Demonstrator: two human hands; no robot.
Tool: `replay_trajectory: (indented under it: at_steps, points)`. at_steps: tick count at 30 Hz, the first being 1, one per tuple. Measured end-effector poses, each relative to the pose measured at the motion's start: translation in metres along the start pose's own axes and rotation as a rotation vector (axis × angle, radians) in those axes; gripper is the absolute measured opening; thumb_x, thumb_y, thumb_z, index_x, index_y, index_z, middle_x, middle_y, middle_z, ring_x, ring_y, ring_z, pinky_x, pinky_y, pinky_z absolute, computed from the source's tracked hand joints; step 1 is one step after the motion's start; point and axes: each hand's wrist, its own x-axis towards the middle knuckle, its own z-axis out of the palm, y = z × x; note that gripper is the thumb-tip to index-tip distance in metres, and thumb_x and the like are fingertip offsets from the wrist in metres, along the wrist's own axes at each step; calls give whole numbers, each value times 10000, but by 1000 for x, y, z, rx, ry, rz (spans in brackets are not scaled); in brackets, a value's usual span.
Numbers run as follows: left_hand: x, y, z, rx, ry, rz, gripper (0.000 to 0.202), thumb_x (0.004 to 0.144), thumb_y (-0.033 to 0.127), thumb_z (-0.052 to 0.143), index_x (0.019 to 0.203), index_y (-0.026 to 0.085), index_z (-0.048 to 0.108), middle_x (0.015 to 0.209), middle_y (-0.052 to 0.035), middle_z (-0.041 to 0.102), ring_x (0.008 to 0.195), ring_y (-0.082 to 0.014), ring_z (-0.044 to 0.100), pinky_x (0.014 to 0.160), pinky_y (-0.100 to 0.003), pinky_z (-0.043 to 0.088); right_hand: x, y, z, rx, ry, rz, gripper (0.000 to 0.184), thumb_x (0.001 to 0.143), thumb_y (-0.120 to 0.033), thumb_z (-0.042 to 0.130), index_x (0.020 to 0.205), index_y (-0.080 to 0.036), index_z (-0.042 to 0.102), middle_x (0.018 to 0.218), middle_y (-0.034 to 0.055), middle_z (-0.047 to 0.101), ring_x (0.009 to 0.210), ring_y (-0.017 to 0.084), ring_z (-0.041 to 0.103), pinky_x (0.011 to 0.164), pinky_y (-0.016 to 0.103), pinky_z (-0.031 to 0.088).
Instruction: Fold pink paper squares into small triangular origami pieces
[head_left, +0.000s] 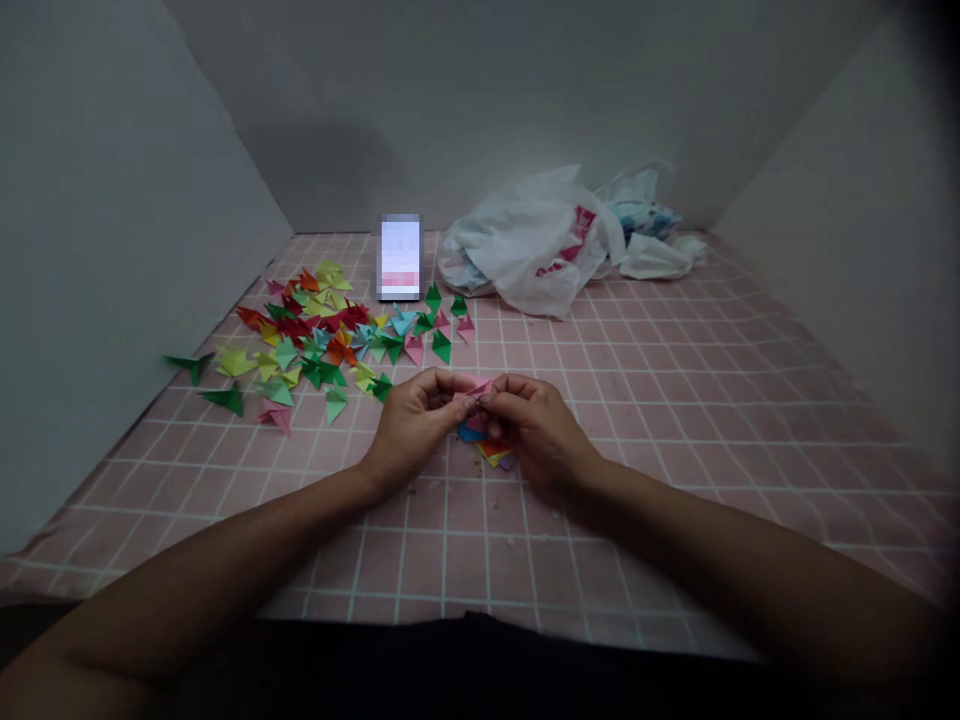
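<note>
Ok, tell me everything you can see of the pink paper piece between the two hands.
The pink paper piece is small, thin and looks partly folded, with a pointed corner sticking up. The fingertips of the left hand and the right hand pinch it from either side, just above the pink tiled table. Most of it is hidden by the fingers. Directly below it lies a small stack of colored paper sheets.

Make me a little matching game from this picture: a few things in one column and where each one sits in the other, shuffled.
Things:
1. pile of folded paper pieces
2. white plastic bag
3. pink paper
4. stack of coloured sheets

Places:
A. pinched between both hands
B. far side, right of the phone
C. under the hands
D. left side, near the wall

Pairs: 1-D, 2-B, 3-A, 4-C
</note>
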Motion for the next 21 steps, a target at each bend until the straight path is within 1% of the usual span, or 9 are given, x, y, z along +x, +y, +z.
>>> replay_trajectory:
  at_steps: [5,9,13,21]
  points:
    - [0,1,0,20,-32,-7,267,712,277,822,915,140,717,821,-30,743,750,-133,695,718,-256,566,1,-3,1,45,-1,38,191,662,-214,735,554,-176,583,501,-26,579,443,72,446,481,235,321]
    - [0,2,0,27,-26,-43,263,725,277,808,926,135,716,802,-36,748,725,-135,701,723,-270,576,2,-3,0,50,-15,70,185,671,-224,731,555,-179,594,531,-14,590,457,80,454,486,246,325]
    - [0,4,1,42,-3,-89,233,728,260,797,908,141,709,773,-34,746,697,-134,698,705,-271,571,1,-3,0,60,-28,94,169,665,-198,720,558,-172,591,558,-6,589,466,77,458,486,248,313]
    - [-2,8,1,17,-14,-120,236,722,280,818,875,138,710,741,-39,748,681,-144,708,693,-279,581,0,-4,0,68,-30,130,133,680,-196,723,605,-169,617,605,7,604,500,80,450,476,239,315]
